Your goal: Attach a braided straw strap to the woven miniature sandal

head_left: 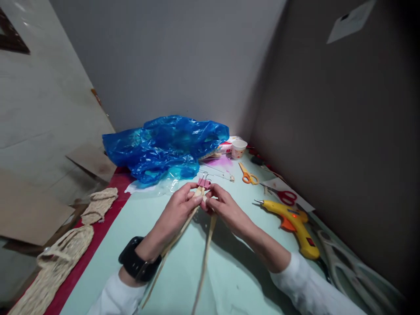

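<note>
Both hands meet at the middle of a pale green table. My left hand, with a black watch on its wrist, pinches the top of long tan straw strips that trail back towards me. My right hand pinches the same strips from the other side, fingertips touching those of the left hand. A pink binder clip sits on the far end of the strips, just beyond my fingers.
A crumpled blue plastic bag lies behind the hands. Orange scissors, red scissors, a yellow glue gun and a paper cup lie along the right. Woven straw pieces rest at the left edge.
</note>
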A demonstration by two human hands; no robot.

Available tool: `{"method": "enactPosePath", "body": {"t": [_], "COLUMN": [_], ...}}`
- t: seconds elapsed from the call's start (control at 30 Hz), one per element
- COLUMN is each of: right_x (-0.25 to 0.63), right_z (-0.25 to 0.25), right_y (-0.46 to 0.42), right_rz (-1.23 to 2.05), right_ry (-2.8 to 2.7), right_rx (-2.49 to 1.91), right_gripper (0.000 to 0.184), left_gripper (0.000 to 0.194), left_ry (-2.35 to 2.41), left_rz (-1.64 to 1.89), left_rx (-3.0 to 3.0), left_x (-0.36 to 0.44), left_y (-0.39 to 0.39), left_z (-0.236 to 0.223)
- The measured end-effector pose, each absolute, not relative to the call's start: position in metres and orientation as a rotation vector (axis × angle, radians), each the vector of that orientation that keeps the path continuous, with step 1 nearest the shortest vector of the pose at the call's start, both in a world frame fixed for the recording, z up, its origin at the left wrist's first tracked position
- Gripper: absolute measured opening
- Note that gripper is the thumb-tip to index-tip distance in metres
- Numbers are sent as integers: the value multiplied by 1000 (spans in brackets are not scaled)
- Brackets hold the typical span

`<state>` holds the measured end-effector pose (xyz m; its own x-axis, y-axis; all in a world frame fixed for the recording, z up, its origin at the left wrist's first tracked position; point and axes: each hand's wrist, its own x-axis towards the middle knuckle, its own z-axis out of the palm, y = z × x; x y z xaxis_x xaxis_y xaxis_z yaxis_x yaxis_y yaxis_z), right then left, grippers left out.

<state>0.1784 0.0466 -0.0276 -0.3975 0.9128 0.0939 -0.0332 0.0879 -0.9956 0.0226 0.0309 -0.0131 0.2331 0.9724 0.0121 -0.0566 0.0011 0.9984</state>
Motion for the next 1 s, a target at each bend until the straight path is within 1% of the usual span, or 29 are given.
{"method": "enactPosePath", "body": {"t": [0.1,0.23,0.37,0.5,0.63,0.67,0.77,0.8,1.0], "right_x": [182,184,184,183,183,183,182,181,178], "right_z": [-25,-22,-22,-24,-26,-27,-30,-31,-32], "right_y": [49,53,53,50,50,50,52,52,48], "right_rz": [1376,1283,1233,1159,1087,1073,1038,1027,978], "right_ry": [-1571,-1645,-1681,-1660,-1594,-1572,-1526,-1523,-1488], "right_rx": [-972,-949,-904,-937,-982,-992,-1013,-1016,-1043], "right_gripper": [15,15,21,32,37,37,38,37,32], "left_gripper": [33,37,35,31,33,31,12,9,18], "left_ry": [1080,1147,1307,1484,1566,1576,1587,1589,1646], "left_rz": [1055,1050,1072,1101,1114,1118,1137,1152,1259], "left_rx": [1331,1423,1576,1737,1845,1870,1980,2027,2282], "left_x": [22,20,22,33,39,39,37,37,43], "left_y": [32,33,30,24,22,22,25,25,24], "left_z": [-13,-14,-13,-11,-10,-10,-12,-13,-27]}}
